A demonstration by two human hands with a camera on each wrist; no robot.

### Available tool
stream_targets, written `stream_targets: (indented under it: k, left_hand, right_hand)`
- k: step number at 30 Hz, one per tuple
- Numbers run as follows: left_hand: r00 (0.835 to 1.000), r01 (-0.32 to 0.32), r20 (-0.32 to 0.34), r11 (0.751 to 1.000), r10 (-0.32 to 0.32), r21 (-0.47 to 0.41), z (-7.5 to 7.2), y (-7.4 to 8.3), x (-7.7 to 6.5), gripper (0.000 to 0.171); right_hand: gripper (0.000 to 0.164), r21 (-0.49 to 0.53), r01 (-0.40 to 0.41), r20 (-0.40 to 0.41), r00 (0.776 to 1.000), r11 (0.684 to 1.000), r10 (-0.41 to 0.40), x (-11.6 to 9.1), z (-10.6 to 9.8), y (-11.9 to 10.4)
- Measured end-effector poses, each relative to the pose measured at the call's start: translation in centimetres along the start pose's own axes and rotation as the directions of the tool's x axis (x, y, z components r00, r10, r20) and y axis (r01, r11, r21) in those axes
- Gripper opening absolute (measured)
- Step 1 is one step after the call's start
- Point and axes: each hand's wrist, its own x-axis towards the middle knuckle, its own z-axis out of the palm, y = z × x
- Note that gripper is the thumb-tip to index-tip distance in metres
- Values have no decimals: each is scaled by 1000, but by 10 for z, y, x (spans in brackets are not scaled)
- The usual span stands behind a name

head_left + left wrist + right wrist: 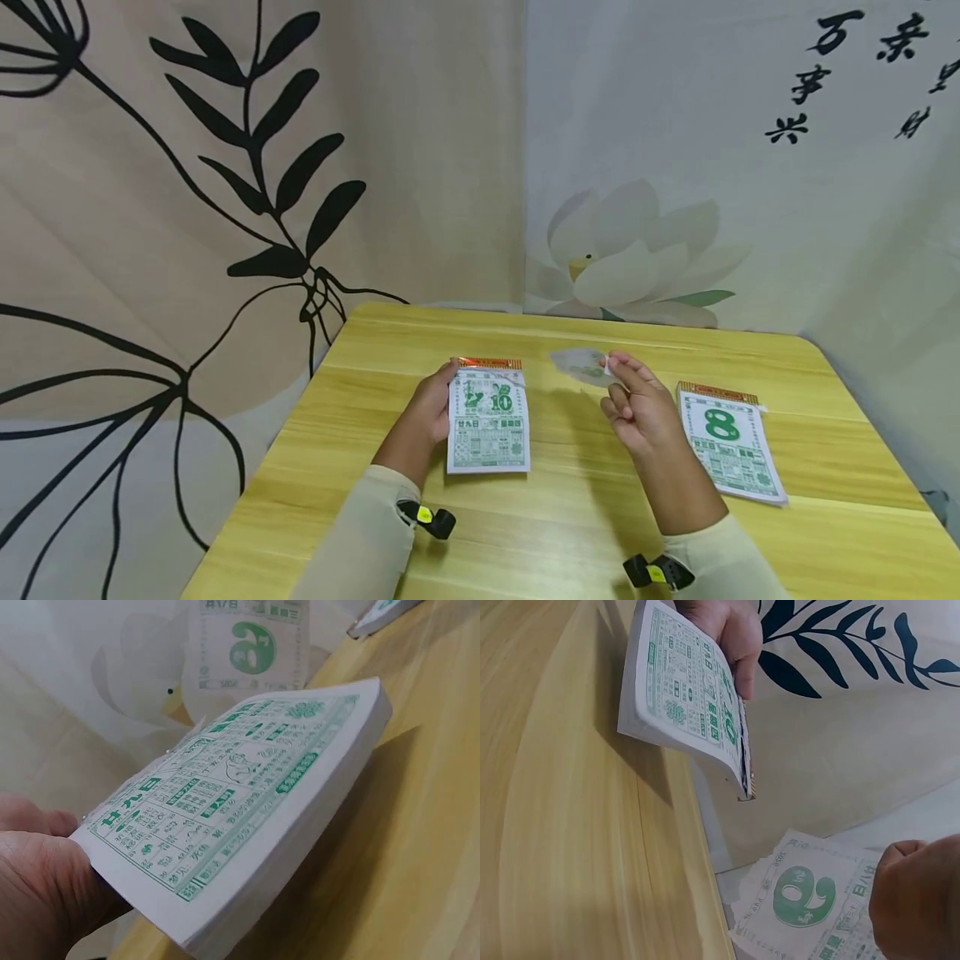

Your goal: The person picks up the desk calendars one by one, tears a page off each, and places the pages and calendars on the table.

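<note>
My left hand [429,410] grips a thick tear-off calendar pad [489,429] by its upper left edge, thumb on the printed side. The pad has an orange-red header strip and a top sheet printed in green with a 10. In the left wrist view, the pad [240,780] slants above the table, its shadow beneath it. To the right of it, my right hand [643,408] pinches a single thin page [581,365] between thumb and fingers. That loose page [804,900] shows a large green numeral and a ragged edge in the right wrist view.
A second tear-off calendar [731,446], printed with a green 8, lies on the right of the wooden table [555,533], beside my right forearm. Behind the table hang cloths [435,150] with black plant drawings, a pale lotus and written characters.
</note>
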Motion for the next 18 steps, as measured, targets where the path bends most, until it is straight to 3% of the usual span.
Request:
stream_targets:
  k: [7, 18]
  left_hand:
    - [1000, 19, 13, 998, -20, 68, -5, 7, 7, 56]
    - [999, 39, -19, 987, -36, 158, -17, 15, 17, 59]
  right_hand:
    - [25, -43, -53, -49, 997, 998, 51, 6, 6, 9]
    - [25, -66, -42, -82, 996, 997, 37, 14, 21, 28]
